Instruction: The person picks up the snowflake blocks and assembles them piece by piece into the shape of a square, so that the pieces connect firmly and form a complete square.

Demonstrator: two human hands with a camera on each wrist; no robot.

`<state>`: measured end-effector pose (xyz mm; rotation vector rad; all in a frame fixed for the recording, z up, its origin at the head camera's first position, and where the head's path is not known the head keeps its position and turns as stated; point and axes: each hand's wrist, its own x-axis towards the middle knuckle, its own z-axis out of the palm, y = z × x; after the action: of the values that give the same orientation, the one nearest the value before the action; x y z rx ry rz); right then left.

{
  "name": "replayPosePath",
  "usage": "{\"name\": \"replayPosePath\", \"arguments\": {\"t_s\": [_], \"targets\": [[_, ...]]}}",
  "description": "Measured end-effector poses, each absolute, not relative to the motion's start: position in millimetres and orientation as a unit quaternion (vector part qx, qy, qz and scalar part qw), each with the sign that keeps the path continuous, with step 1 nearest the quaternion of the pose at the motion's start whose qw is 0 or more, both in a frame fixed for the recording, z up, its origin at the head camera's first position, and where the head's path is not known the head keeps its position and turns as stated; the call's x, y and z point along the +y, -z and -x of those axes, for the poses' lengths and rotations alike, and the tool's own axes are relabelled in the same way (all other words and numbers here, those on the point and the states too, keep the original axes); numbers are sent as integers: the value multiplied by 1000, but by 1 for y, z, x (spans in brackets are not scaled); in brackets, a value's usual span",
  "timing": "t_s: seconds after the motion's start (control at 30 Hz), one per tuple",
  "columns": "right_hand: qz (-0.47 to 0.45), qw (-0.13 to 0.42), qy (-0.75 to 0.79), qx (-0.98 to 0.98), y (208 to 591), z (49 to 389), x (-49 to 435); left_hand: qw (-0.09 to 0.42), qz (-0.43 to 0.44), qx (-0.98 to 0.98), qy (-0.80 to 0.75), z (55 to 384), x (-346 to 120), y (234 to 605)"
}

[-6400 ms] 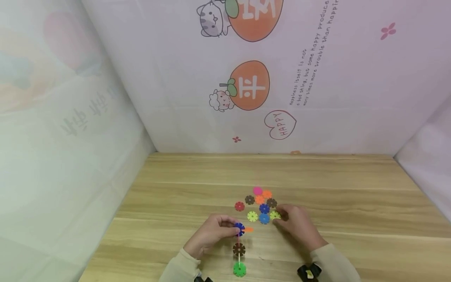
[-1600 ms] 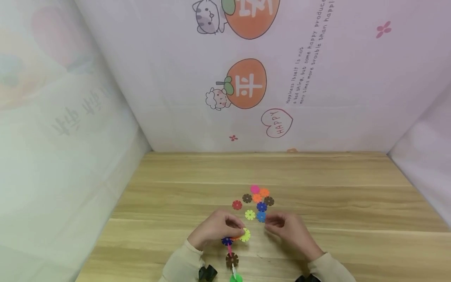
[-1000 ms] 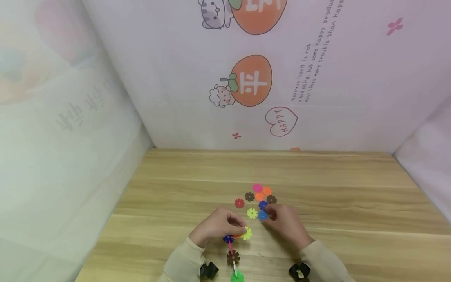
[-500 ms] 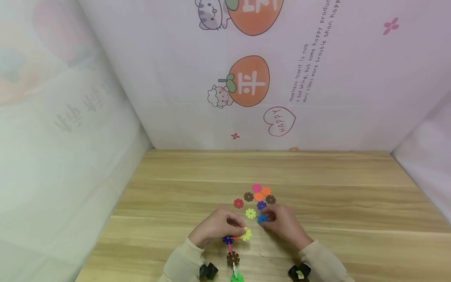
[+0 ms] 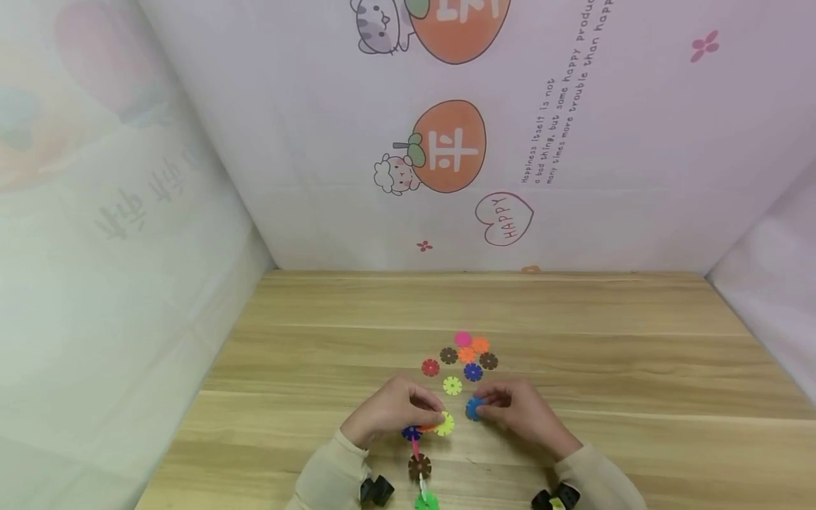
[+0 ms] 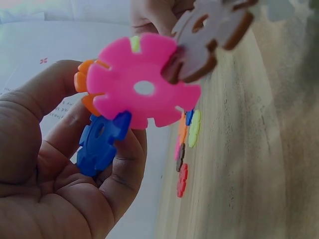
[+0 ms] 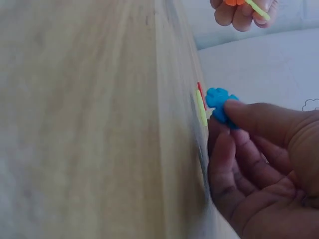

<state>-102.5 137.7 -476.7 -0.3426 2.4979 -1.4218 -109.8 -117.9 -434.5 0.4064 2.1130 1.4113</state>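
While a light-blue disc point(image 5: 474, 409) is pinched by the right hand point(image 5: 529, 416), a chain point(image 5: 419, 463) of discs is held by the left hand point(image 5: 390, 411)

Where the left hand is placed, the chain is gripped between thumb and fingers at its far end, by the yellow end disc point(image 5: 445, 423) and the orange link point(image 5: 428, 427); which of these is pinched cannot be told for certain. Toward the person, a dark-blue link point(image 5: 411, 432), a pink link point(image 5: 416, 448), a brown link point(image 5: 419, 469), a white link point(image 5: 423, 486) and a green end disc point(image 5: 427, 502) are joined in turn.

The light-blue disc is held tilted between the thumb and fingers of the right hand, near the yellow end disc but apart from it.

Beyond the hands, loose discs are spread flat on the wooden table point(image 5: 319, 319): a loose yellow disc point(image 5: 452, 386) nearest, then a loose dark-blue disc point(image 5: 473, 372), a red disc point(image 5: 431, 367), two brown discs point(image 5: 449, 355), two orange discs point(image 5: 481, 345) and a magenta disc point(image 5: 463, 339) farthest away. The table is backed by a white sheet point(image 5: 319, 177), on which orange fruits point(image 5: 449, 146) and a heart point(image 5: 504, 219) lettered "HAPPY" are printed. Black devices point(image 5: 377, 490) are worn at both wrists, beside beige sleeves point(image 5: 331, 474).
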Motion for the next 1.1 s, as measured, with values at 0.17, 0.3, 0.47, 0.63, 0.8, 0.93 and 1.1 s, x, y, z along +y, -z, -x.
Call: {"name": "replayPosePath", "arguments": {"t_s": [0.17,0.3,0.47,0.63,0.8,0.93,1.1], "targets": [[124,130,510,841,472,97,137,281,-153,788,-526,110,-118,436],[144,121,517,835,468,91,135,283,-150,788,-525,111,-117,437],[180,97,523,828,466,85,132,277,-158,798,-512,112,-118,439],[200,72,541,814,467,81,130,275,-164,799,-509,112,-117,440],[224,48,553,801,464,79,127,277,-159,799,-510,112,-117,440],[252,14,542,802,464,78,125,278,-161,797,-511,112,-116,440],[300,-48,517,800,467,76,121,277,-162,796,-514,112,-116,441]]}}
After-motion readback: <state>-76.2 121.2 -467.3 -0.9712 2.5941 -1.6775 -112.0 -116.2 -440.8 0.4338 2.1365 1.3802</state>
